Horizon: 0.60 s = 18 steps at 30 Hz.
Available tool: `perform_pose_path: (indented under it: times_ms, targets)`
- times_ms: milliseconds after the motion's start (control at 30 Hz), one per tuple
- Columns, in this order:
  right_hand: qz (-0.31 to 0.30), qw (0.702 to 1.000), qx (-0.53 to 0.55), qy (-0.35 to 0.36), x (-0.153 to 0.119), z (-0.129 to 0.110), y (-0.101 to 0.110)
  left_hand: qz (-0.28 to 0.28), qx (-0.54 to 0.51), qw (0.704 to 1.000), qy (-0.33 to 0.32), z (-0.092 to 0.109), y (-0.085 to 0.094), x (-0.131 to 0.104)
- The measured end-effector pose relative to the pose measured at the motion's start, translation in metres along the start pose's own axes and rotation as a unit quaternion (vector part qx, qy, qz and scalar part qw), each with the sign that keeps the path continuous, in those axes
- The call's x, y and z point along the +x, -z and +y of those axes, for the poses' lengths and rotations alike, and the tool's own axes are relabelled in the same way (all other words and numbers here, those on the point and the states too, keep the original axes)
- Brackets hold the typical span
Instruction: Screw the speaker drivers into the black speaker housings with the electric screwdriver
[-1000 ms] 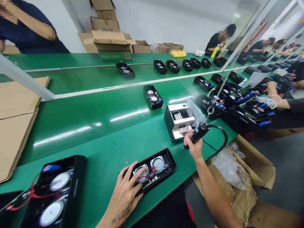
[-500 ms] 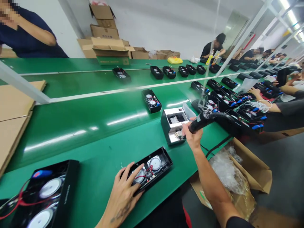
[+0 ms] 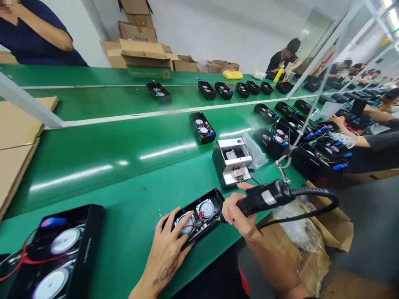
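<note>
In front of me on the green bench lies an open black speaker housing (image 3: 199, 234) with two round speakers and red wires inside. My left hand (image 3: 171, 238) grips its left end, fingers reaching in over one speaker and thumb along the near side. My right hand (image 3: 238, 214) is wrapped round a black electric screwdriver (image 3: 264, 197), which hangs from a metal hook and trails a thick black cable. The screwdriver's tip is at the housing's right end, mostly hidden by my fingers. Just beyond stands a black and silver screw feeder (image 3: 233, 162).
Another open speaker housing (image 3: 62, 249) lies at near left. One more housing (image 3: 202, 128) sits farther up the bench, and several are piled at right. A carton with plastic wrap (image 3: 296, 228) stands below the bench edge. Co-workers sit along the line.
My right hand has brought the screwdriver from the screw feeder back toward me, to the right end of the speaker housing. My left hand has stayed on the housing.
</note>
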State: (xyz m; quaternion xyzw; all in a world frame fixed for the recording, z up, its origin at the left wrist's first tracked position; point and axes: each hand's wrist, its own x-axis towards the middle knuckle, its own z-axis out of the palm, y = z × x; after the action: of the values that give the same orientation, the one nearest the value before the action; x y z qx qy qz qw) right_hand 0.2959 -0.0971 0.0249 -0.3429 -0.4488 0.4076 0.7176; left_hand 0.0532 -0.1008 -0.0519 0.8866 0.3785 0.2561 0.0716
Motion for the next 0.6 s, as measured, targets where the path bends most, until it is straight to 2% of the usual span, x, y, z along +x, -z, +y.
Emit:
perform_pose_path:
  times_ms: [300, 467, 600]
  targets:
    - [-0.024, 0.999, -0.044, -0.014, -0.005, 0.01, -0.002, -0.009, 0.01, 1.0, -0.009, -0.001, 0.003, 0.002]
    - [-0.037, 0.999, -0.017, -0.002, -0.006, 0.015, -0.003, -0.008, -0.002, 1.0, -0.002, -0.001, 0.002, 0.001]
    - [-0.051, 0.998, -0.04, -0.009, -0.014, 0.025, 0.002, -0.007, 0.013, 1.0, -0.007, -0.001, 0.0, 0.0]
